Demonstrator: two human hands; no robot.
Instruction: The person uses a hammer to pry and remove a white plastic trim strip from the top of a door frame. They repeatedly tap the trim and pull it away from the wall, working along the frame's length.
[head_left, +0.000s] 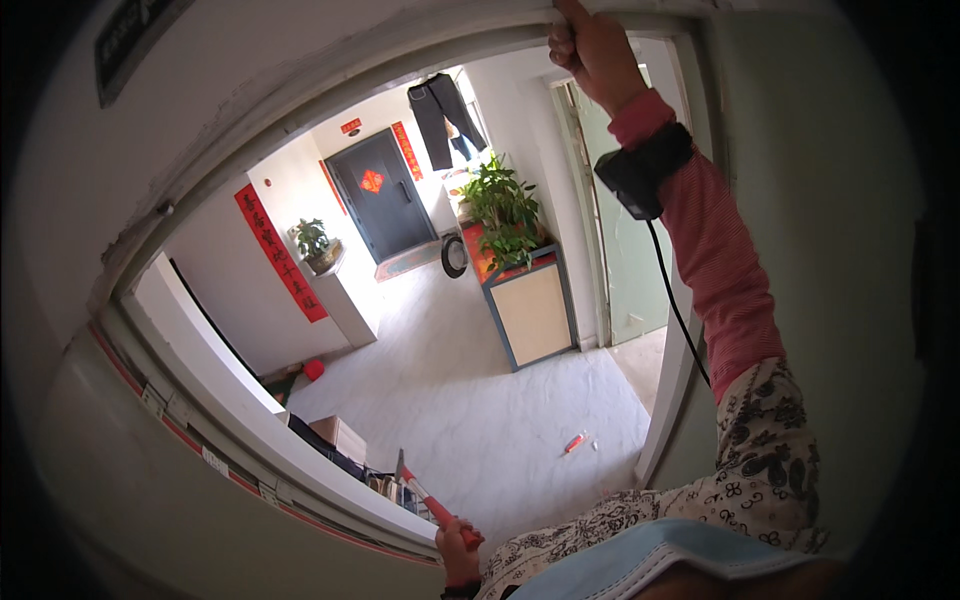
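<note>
My right hand (589, 56) is raised to the top of the door frame (480, 49), its index finger extended against the lintel area and the other fingers curled. The fingertip is cut off by the upper edge of the view, and whether anything is in the palm is hidden. Low in the view, my left hand (458, 544) grips the red handle of a hand tool (435, 506). The tool points up and away, with a pale section along its shaft and a dark, narrow head. Its exact kind is unclear.
Beyond the doorway lies a marble-patterned floor (420, 382) with a small red-handled item (575, 443) on it. A planter cabinet (529, 315), a potted plant (321, 247), a box (339, 437) and a dark door (382, 195) stand further in. A cable (670, 285) hangs from my right wrist.
</note>
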